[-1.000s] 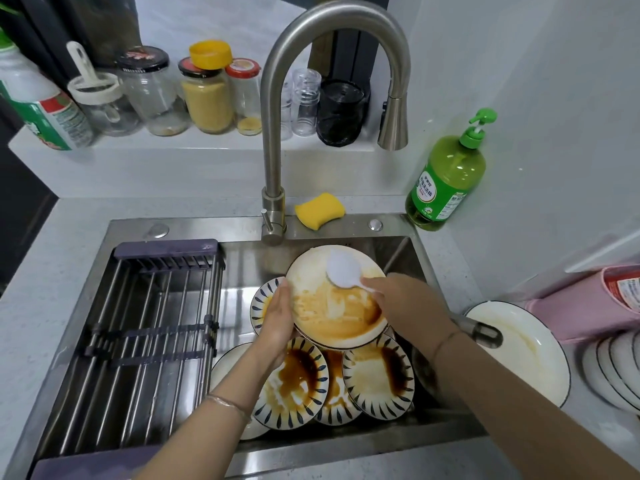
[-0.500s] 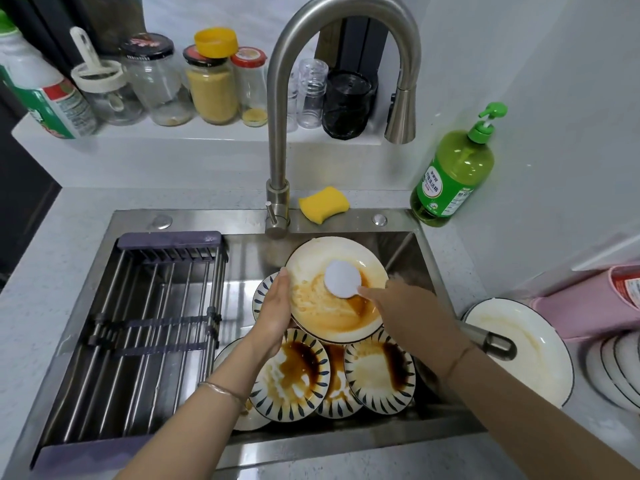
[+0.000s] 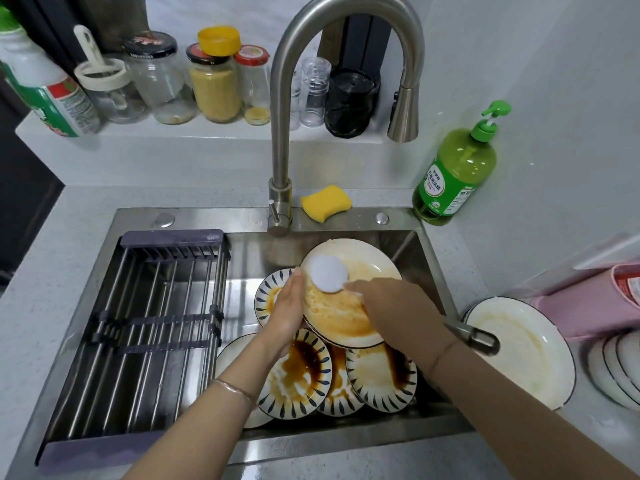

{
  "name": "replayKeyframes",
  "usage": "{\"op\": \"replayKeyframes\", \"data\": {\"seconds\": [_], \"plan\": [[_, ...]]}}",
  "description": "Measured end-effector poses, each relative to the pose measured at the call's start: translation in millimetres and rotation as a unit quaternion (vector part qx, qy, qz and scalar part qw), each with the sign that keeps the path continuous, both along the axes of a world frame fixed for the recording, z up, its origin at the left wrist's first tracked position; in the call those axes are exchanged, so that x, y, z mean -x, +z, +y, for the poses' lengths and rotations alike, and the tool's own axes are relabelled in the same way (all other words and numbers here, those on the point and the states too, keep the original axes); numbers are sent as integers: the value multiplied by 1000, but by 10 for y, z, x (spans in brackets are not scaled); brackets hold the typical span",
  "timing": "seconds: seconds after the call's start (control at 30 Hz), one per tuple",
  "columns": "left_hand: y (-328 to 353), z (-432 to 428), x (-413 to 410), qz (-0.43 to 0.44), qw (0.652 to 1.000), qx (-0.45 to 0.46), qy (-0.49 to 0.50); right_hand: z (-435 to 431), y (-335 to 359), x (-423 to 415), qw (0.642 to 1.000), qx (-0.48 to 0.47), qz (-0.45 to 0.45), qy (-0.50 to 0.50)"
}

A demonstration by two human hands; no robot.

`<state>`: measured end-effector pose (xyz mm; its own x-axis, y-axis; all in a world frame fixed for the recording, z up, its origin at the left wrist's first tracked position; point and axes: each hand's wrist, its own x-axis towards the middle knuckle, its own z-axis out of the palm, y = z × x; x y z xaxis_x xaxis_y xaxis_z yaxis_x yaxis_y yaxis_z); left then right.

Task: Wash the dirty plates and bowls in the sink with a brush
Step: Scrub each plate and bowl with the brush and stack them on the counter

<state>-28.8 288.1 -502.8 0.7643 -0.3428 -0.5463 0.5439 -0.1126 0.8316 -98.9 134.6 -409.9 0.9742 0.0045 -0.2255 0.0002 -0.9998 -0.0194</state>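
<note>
My left hand (image 3: 289, 306) grips the left rim of a cream plate (image 3: 360, 268) smeared with orange-brown sauce, holding it tilted over the steel sink (image 3: 346, 441). My right hand (image 3: 398, 310) holds a brush whose round white head (image 3: 329, 273) presses on the plate's upper left; the handle is hidden under my fingers. Below lie several blue-striped bowls (image 3: 381, 379) stained with dark sauce, and another striped one (image 3: 268, 299) sits behind my left hand.
A purple-ended drain rack (image 3: 156, 323) fills the sink's left half. The tap (image 3: 346, 46) arches overhead. A yellow sponge (image 3: 325, 202) and green soap bottle (image 3: 453, 171) sit behind. At right are a smeared plate (image 3: 519, 351), a metal handle (image 3: 478, 337), stacked dishes (image 3: 620, 368) and a pink container (image 3: 588, 299).
The brush head has slid from the plate's upper middle to its upper left, near my left hand. The sauce on the plate is more smeared.
</note>
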Motion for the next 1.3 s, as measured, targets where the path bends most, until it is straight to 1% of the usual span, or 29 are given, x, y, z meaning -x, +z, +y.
{"op": "replayKeyframes", "data": {"seconds": [0.03,0.1,0.2,0.3,0.4,0.53,0.57,0.7,0.73,0.83,0.87,1.0,1.03,1.07,1.13,1.17,1.2,1.3], "plan": [[-19,-18,27,2,1000,-2,-10,-32,-9,-64,1000,7,-11,-17],[-48,-3,43,13,1000,4,8,-133,-1,-119,998,20,-15,-55],[-51,38,-11,21,999,29,35,-160,26,-13,998,34,8,-59],[-13,-4,-6,17,999,22,19,-16,-15,8,998,-5,-15,-57],[-10,-96,23,27,999,34,-1,63,-48,-128,993,-43,-41,-99],[23,-106,-56,28,999,34,16,176,2,-109,985,-158,-15,-73],[42,-92,-66,28,999,30,26,180,27,-104,982,-174,-13,-74],[65,-71,-76,22,999,22,32,118,69,-145,974,-187,-43,-119],[87,-66,-74,15,999,17,34,119,69,-133,972,-203,-32,-113],[92,-23,-103,14,999,13,47,131,72,-55,959,-266,36,-87],[100,-9,-97,14,998,15,53,123,74,-50,957,-274,44,-87],[139,-30,-51,-7,999,20,32,117,65,-67,960,-254,-23,-117],[158,-30,-44,-8,999,23,33,115,64,-54,961,-253,-15,-110],[156,-16,-51,-9,999,24,37,107,75,-30,961,-260,10,-95],[133,22,-84,-2,998,19,54,53,118,48,953,-279,92,-72],[95,42,-98,1,998,20,58,24,143,83,949,-282,119,-71],[64,54,-108,2,998,22,59,7,161,104,948,-281,126,-76],[88,36,-106,-2,999,11,50,105,161,159,949,-291,82,-91]]}}
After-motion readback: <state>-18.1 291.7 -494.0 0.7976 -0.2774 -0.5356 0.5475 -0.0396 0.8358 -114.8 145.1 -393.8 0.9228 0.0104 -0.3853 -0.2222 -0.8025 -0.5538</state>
